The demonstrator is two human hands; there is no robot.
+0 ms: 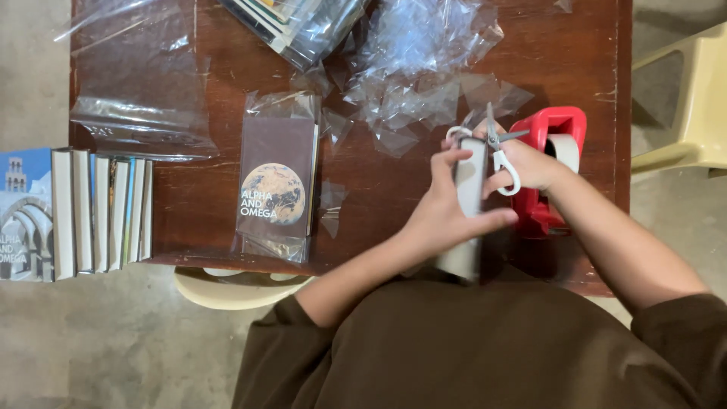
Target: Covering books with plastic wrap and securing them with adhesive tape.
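Note:
My left hand point(443, 216) grips a book point(468, 189) stood on edge over the table's front edge, its page side toward me. My right hand point(530, 163) holds small white-handled scissors point(500, 148), fingers through the loops, blades pointing up past the book's top end. Behind my right hand stands a red tape dispenser point(556, 129) with a roll of tape. To the left lies a brown book with a globe on its cover point(276, 182), wrapped in clear plastic.
Clear plastic scraps point(424, 91) litter the back of the wooden table point(204, 204). A plastic sheet point(136, 113) lies back left. A row of books point(91, 213) stands at the left edge. More bagged books point(299, 26) are at the back. A cream chair point(693, 106) stands right.

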